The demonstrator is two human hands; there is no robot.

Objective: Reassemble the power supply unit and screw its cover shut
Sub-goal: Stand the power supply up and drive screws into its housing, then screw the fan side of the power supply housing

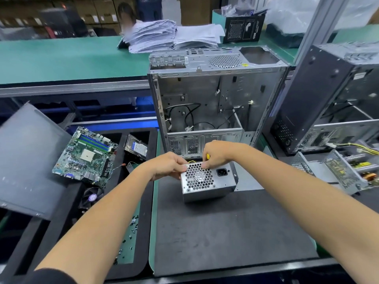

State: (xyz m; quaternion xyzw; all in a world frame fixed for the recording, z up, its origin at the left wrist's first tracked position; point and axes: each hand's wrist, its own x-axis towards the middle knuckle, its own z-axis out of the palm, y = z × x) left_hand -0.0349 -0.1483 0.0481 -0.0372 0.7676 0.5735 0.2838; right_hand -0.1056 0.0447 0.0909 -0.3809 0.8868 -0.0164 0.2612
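A grey metal power supply unit (209, 181) stands on the dark mat (225, 232) in the middle of the bench. Its honeycomb fan grille and black mains socket face up toward me. My left hand (166, 167) grips the unit's upper left corner. My right hand (215, 154) is curled round a yellow-handled screwdriver (208, 156) at the unit's top edge; only a bit of the handle shows and the tip is hidden. A yellow wire shows just behind the unit.
An open, empty computer case (215, 103) stands right behind the unit. A motherboard (86, 156) and hard drive (136, 148) lie on black foam at left, with loose screws (131, 232) in a tray. A second opened power supply (346, 171) sits at right.
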